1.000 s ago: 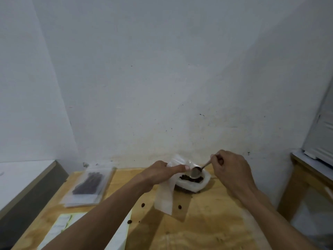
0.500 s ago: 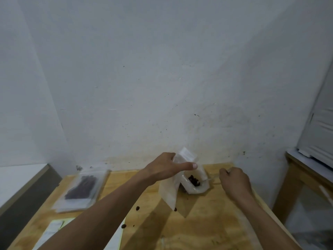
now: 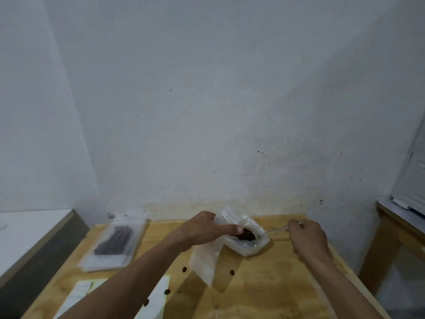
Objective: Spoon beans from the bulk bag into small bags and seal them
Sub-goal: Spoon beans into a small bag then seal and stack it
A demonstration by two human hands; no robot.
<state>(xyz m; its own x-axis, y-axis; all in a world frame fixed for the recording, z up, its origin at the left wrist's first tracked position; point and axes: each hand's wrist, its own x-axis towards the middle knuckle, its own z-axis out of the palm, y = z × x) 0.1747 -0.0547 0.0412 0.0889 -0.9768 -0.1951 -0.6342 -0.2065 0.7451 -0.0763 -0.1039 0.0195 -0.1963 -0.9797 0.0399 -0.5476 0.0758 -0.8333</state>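
**Bean bagging station, scoop in progress**

Plywood surface (image 3: pixel 264 295) against a white wall. From the left I log: filled small bags (image 3: pixel 115 242), stacked aside as done; loose beans (image 3: pixel 184 269); left hand (image 3: pixel 202 229), grip pinching an empty small bag (image 3: pixel 204 259) ready for filling; bulk bag (image 3: pixel 248 240), mouth open; spoon (image 3: pixel 274 231) dipped in; right hand (image 3: pixel 305 236), grip clenched around the handle.

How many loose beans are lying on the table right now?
5 visible: two beside the small bag's bottom, two nearer, one by the left forearm. Others may be hidden.
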